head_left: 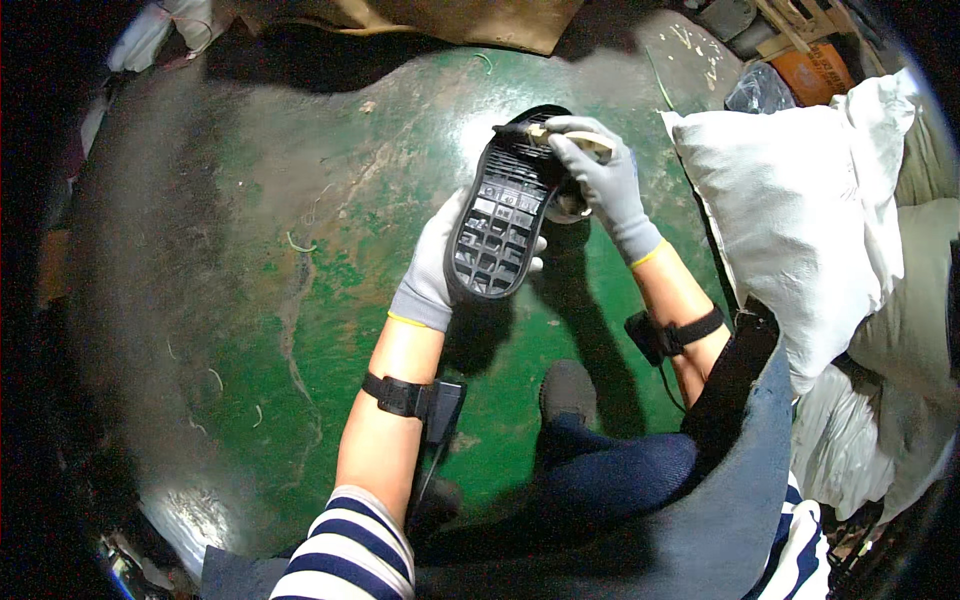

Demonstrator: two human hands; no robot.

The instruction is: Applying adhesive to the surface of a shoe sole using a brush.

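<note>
A black shoe sole (497,225) is held up in front of me, its hollow grid of compartments at the near end and its ribbed part at the far end. My gloved left hand (440,250) grips it from the left, with fingertips showing past its right edge. In my gloved right hand (595,165) is a brush (535,132) with a pale handle. Its dark bristles point left and rest on or just over the sole's far part. Under the right hand, a round shiny metal container (568,207) is partly hidden; its contents cannot be made out.
White sacks (790,210) stand along the right side, with a dark plastic bag (760,88) and an orange box (820,72) behind them. Brown sheet material (480,22) lies at the far edge. The worn green floor (330,200) has scattered thin scraps. My shoe (568,390) is below.
</note>
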